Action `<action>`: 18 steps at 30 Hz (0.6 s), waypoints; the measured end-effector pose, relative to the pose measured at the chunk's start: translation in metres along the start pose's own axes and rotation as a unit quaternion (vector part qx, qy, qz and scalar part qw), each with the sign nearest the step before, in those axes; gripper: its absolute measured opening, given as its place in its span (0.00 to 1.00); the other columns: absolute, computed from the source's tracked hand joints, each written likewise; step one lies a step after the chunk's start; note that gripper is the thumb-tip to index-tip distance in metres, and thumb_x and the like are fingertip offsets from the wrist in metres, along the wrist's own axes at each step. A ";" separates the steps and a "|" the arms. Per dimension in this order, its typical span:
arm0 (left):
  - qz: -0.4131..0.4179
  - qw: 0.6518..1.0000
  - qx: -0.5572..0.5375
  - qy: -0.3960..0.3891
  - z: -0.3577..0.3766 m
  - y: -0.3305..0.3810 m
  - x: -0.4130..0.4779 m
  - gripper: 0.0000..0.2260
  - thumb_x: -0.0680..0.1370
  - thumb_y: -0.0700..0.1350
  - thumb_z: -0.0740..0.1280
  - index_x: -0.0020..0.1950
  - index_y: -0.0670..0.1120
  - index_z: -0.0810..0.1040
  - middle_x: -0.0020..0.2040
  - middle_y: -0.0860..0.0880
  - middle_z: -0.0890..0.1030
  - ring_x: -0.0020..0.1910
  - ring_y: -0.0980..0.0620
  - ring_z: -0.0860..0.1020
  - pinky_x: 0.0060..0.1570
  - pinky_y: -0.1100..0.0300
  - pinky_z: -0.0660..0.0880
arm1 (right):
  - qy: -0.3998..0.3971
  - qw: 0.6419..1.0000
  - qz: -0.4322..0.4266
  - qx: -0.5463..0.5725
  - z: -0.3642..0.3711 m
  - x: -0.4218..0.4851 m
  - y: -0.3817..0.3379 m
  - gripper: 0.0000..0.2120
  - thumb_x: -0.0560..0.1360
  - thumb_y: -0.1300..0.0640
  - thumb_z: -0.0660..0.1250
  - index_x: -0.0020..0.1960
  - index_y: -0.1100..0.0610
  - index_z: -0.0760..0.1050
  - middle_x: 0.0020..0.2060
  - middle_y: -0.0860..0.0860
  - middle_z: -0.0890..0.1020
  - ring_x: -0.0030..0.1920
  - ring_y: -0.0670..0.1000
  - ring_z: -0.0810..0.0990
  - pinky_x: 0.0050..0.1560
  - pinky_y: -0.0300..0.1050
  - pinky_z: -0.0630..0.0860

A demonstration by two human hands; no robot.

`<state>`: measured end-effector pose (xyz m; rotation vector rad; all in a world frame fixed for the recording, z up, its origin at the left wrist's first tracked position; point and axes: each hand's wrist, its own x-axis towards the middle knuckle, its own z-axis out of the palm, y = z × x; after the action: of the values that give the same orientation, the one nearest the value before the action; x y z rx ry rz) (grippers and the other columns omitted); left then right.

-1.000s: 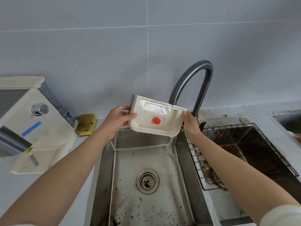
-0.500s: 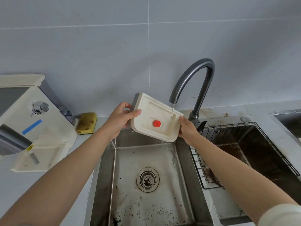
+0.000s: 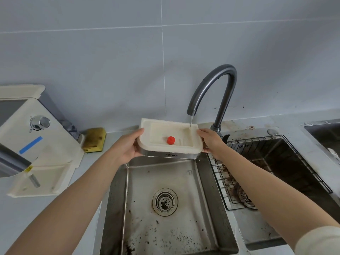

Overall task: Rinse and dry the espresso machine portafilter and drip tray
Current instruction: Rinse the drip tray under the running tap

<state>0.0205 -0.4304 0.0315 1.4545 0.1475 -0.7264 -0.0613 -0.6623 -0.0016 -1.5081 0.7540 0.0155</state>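
Drip tray (image 3: 165, 138), cream plastic with a steel front strip marked KONKA, is held roughly level and open side up above the back of the sink (image 3: 143, 183); left hand (image 3: 127, 148) grips its left edge, thumb on the rim and fingers beneath; right hand (image 3: 211, 142) grips its right edge the same way. A thin stream of water (image 3: 191, 122) falls from the grey faucet (image 3: 217, 83) into the tray's far right corner; a red float (image 3: 171, 140) stands inside. Dark grounds speckle the basin around the drain strainer (image 3: 165, 201); a wire rack (image 3: 226, 183) sits to the right; a yellow sponge (image 3: 94, 139) lies beside the espresso machine (image 3: 46, 150).
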 end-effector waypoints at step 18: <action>-0.061 0.994 -0.088 0.000 -0.009 -0.042 0.010 0.09 0.80 0.45 0.59 0.59 0.44 0.71 0.51 0.44 0.78 0.47 0.48 0.77 0.51 0.46 0.72 | -0.048 0.998 -0.042 -0.022 -0.004 -0.010 -0.005 0.14 0.76 0.59 0.63 0.61 0.54 0.74 0.43 0.51 0.79 0.39 0.49 0.77 0.36 0.40 0.74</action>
<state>0.0089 -0.4232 -0.0101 1.2845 0.2950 -0.7933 -0.0690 -0.6623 0.0076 -1.5674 0.6167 0.0421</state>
